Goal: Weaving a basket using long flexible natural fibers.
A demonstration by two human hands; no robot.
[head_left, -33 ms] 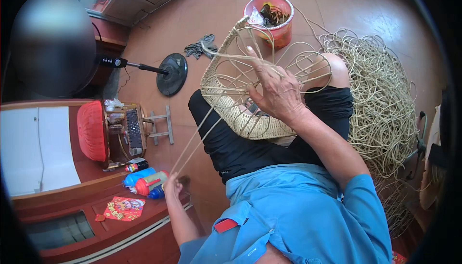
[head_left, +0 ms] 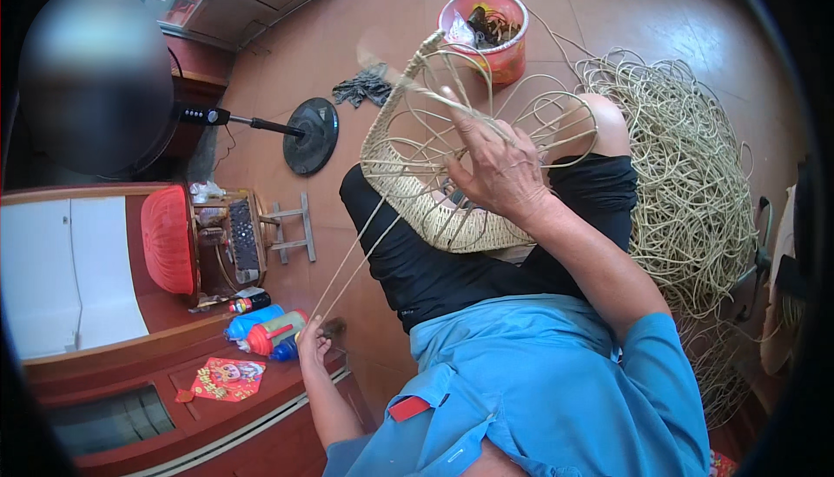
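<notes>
A half-woven basket [head_left: 407, 192] of pale straw-coloured cord rests on my lap, with a curved woven band and many loose loops. My right hand [head_left: 506, 168] lies over the loops, index finger stretched along a thicker strand and thumb apart; its other fingers curl in, and a strand runs between them. Low at the left, my left hand [head_left: 313, 341] is closed on a doubled cord [head_left: 354, 255], which runs taut up to the woven band. The far end of the strand by my right hand is smeared by motion.
A large heap of loose cord [head_left: 686, 182] lies on the floor at the right. Ahead stands a pink bucket [head_left: 504, 64] with scraps in it. At the left are a floor fan [head_left: 310, 135], a small stool [head_left: 295, 228] and a red cabinet [head_left: 130, 373] with bottles [head_left: 274, 331].
The loose strand end beyond my right hand has swung and is now blurred. My left hand has shifted very slightly, its fingers a little more visible. The basket stays in place.
</notes>
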